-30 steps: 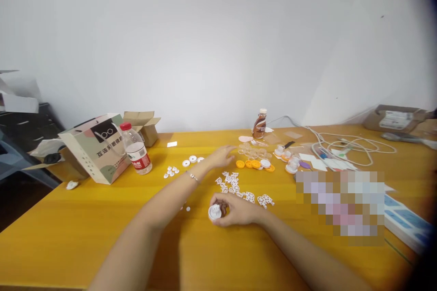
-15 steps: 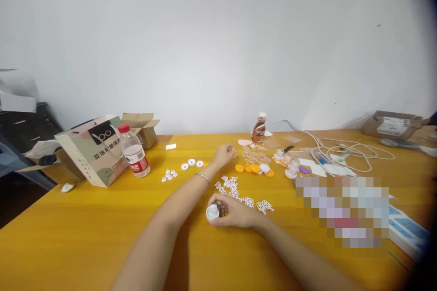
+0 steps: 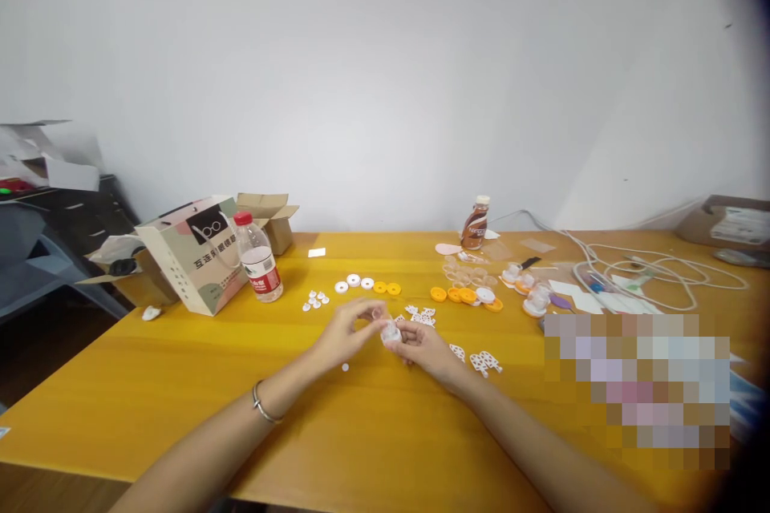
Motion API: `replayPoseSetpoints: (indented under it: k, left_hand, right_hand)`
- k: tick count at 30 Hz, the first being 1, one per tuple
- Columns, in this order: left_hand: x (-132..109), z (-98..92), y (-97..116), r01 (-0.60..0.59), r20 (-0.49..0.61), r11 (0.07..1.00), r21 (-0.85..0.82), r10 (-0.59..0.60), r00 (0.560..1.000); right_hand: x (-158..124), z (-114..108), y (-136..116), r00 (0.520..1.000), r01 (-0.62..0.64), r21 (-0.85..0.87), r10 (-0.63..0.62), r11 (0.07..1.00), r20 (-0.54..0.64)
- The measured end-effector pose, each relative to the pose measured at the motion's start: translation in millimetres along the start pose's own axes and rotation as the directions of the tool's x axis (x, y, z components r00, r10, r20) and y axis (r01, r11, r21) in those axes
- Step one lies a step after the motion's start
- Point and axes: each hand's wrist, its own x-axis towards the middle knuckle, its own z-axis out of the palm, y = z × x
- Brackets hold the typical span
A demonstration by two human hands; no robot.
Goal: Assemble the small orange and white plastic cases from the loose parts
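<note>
My right hand (image 3: 426,349) is closed around a small round white plastic part (image 3: 391,334) above the middle of the table. Pinched in the fingers of my left hand (image 3: 349,330) is a small clear plastic cap (image 3: 377,313), right beside the white part; whether the two touch I cannot tell. Partly behind my right hand lie white openwork plastic pieces (image 3: 421,314), with more white cutout pieces (image 3: 484,362) to the right. A small white disc (image 3: 345,367) rests below my left hand.
Small white pegged parts (image 3: 316,300), white rings (image 3: 353,280), orange rings (image 3: 387,288), orange discs (image 3: 466,296) and clear caps (image 3: 463,271) line the table. A water bottle (image 3: 260,263), paper bag (image 3: 201,256), brown drink bottle (image 3: 475,226) and white cables (image 3: 650,264) stand or lie farther out.
My left hand has come back from the clear caps at the far side to my right hand, now with a clear cap in its fingers. The view has shifted slightly left.
</note>
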Motion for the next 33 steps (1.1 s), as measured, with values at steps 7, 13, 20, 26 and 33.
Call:
replayPoseSetpoints:
  k: [7,13,20,26,33]
  left_hand:
    - [-5.8,8.8,-8.7,0.105,0.071,0.993,-0.058,-0.101,0.992]
    - [-7.4,-16.3,10.2,0.13,0.408,0.95,-0.285,-0.003,0.913]
    - [-12.0,-14.5,19.1,0.1,0.166,0.986,0.133,-0.122,0.979]
    - [-10.6,-26.4,27.1,-0.114,0.458,0.99,0.078,0.066,0.886]
    - [-14.2,-25.5,25.8,-0.016,0.397,0.978,0.209,-0.071,0.915]
  right_hand:
    - [-4.6,3.9,-3.9,0.999,0.049,-0.073,-0.047,0.996,0.028]
    - [-13.2,9.2,-12.2,0.968,0.042,0.045,-0.052,0.998,0.246]
    - [-9.7,7.7,-11.7,0.99,0.133,-0.202,-0.119,0.97,0.081]
    - [-9.7,4.8,-7.7,0.986,0.059,-0.208,-0.024,0.976,0.166]
    - [-9.1,6.8,-6.0,0.988,0.109,-0.292,-0.072,0.95,0.134]
